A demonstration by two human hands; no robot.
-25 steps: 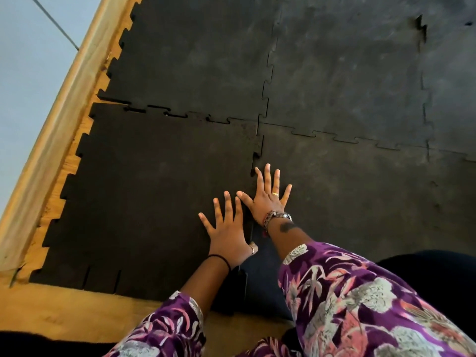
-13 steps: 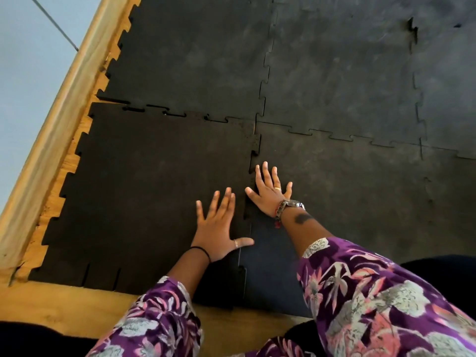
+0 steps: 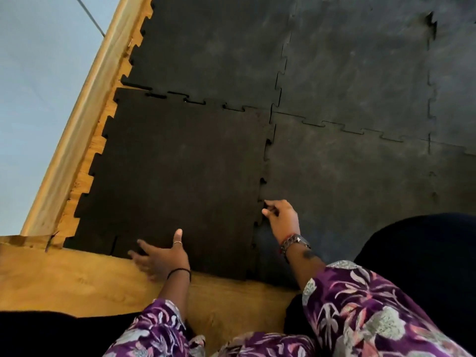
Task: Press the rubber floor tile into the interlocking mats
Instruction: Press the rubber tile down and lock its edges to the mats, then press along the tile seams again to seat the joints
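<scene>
A dark, almost black rubber floor tile (image 3: pixel 175 171) with toothed edges lies at the near left. It meets greyer interlocking mats (image 3: pixel 347 176) on its far and right sides. Gaps show along its far seam and between the teeth of the right seam. My left hand (image 3: pixel 162 256) rests at the tile's near edge, fingers spread, thumb on top of the tile. My right hand (image 3: pixel 280 217) is at the right seam, fingers curled with the tips on the tile's teeth. I cannot tell whether it pinches the edge.
Bare wooden floor (image 3: pixel 77 282) runs along the near edge of the tile, and a wooden skirting (image 3: pixel 77 130) borders the left side below a pale wall (image 3: pixel 33 86). My knees in dark cloth (image 3: pixel 425 266) rest on the right mat.
Both hands have left their flat press beside the seam. The left hand slid back to the tile's near edge. The right hand curled its fingers at the seam. The view shifted nearer.
</scene>
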